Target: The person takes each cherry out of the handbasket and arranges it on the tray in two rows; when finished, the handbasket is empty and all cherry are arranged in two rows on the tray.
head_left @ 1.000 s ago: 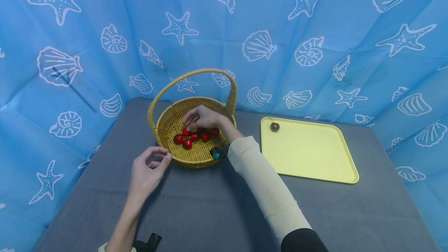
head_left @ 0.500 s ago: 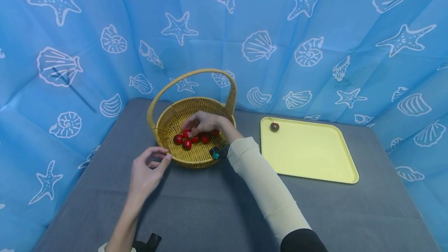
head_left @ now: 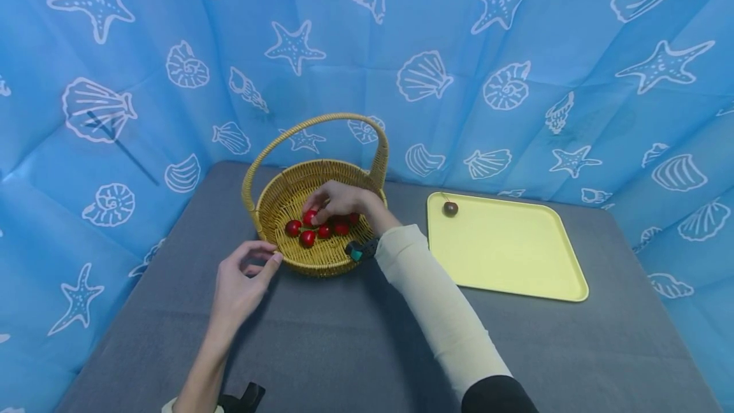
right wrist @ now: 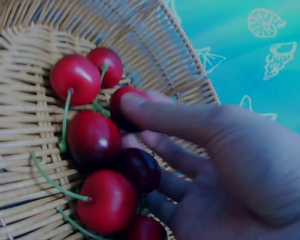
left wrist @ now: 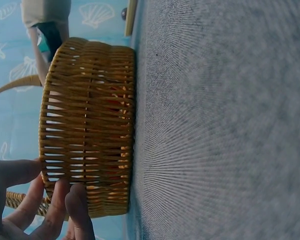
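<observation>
A woven wicker basket with a tall arched handle holds several red cherries with green stems. My left hand pinches the basket's near-left rim; in the left wrist view the thumb is at the top edge and the fingers lie against the outer wall. Inside the basket my right hand pinches a red cherry between thumb and fingers. Beside that cherry lie other cherries, some bright red, some darker; the right hand hides a few of them in the head view.
A yellow rectangular tray lies to the right of the basket, with one dark cherry near its far-left corner. A grey cloth covers the table. Behind hangs a blue curtain with shell and starfish prints.
My right hand has come down among the cherries and its thumb has closed on one, which has shifted slightly to the right. The left hand stays on the rim.
</observation>
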Tool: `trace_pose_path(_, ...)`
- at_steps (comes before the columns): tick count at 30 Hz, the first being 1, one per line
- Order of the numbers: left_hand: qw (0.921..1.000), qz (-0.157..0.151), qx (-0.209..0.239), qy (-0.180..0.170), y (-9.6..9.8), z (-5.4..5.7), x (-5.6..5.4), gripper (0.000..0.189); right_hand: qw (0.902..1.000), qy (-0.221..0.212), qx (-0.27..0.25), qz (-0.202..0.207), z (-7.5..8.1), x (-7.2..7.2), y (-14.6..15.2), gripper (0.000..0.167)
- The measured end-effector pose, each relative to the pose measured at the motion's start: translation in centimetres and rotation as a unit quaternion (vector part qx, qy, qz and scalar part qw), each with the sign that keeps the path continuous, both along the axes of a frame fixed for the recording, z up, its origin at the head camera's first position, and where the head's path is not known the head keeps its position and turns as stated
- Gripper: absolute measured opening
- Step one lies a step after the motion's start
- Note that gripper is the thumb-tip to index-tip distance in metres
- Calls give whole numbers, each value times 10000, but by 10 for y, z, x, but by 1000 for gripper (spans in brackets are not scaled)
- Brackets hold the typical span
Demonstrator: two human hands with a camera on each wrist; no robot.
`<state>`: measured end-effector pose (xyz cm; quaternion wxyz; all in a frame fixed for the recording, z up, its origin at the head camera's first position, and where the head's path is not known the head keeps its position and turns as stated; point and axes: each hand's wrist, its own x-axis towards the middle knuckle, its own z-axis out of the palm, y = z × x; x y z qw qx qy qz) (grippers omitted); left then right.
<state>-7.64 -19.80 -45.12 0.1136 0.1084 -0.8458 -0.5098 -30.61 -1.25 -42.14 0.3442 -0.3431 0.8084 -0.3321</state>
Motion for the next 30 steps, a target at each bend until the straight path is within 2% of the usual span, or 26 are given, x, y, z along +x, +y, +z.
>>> trace_pose_path(6, 10000, 43, 1, 8, 0, 0, 0, 25, 9989, -1, -356, -299, 12, -1, 6, 29)
trace_pose_path(13, 10000, 46, -31, 10, 0, 1, 1, 24, 9970, -235, -542, -493, 25, -1, 13, 34)
trace_pose_path(22, 10000, 17, 28, 15, 0, 1, 0, 26, 9957, -12, -885, -279, 43, -1, 30, 40)
trace_pose_path(30, 10000, 6, 48, -11, 0, -1, 1, 27, 9953, 554, -787, -103, 57, 1, 52, 37)
